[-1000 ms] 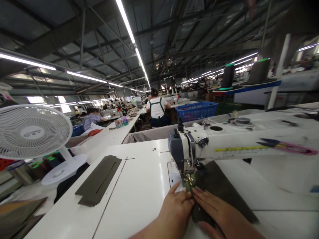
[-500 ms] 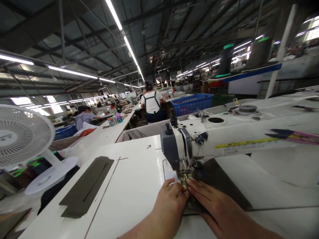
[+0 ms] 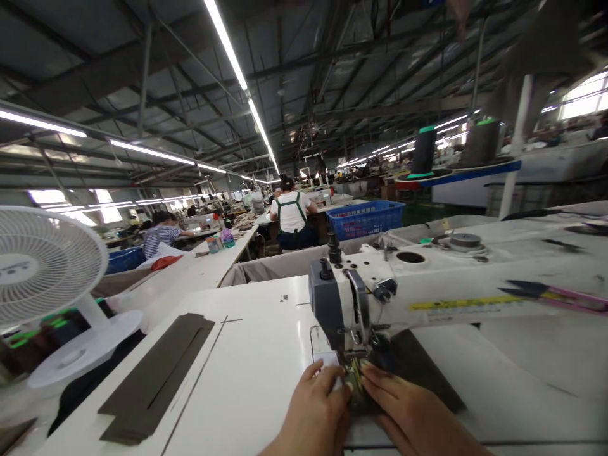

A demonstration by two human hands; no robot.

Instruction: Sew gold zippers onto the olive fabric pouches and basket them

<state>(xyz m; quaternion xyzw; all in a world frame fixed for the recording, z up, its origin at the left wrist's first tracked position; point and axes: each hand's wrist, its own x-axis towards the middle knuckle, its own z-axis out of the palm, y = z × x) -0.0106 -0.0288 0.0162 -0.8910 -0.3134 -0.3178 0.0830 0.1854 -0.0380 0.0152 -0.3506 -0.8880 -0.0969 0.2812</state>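
Beneath the needle area of a white and grey sewing machine (image 3: 327, 310) lies a dark olive fabric piece (image 3: 422, 364), spreading out to the right. My left hand (image 3: 316, 405) is at the left of the presser foot, its fingers bent and closed on the fabric's near edge. Just right of the foot, my right hand (image 3: 413, 402) rests with fingers stretched flat on the fabric. A narrow brass-coloured strip shows between the fingertips of both hands. Beside my left fingers is a small white block (image 3: 327, 362). My hands partly hide the fabric.
Stacked olive pieces (image 3: 156, 380) lie on the white table (image 3: 256, 361) at left, near a white fan (image 3: 33, 272). Pink-handled snips (image 3: 555, 294) rest on the machine arm. Behind are a blue crate (image 3: 365, 218), thread cones (image 3: 422, 152) and a seated co-worker (image 3: 291, 212).
My view has tilted upward, so the machine and table appear lower. My left fingers have shifted slightly away from my right fingers. Both hands remain by the presser foot.
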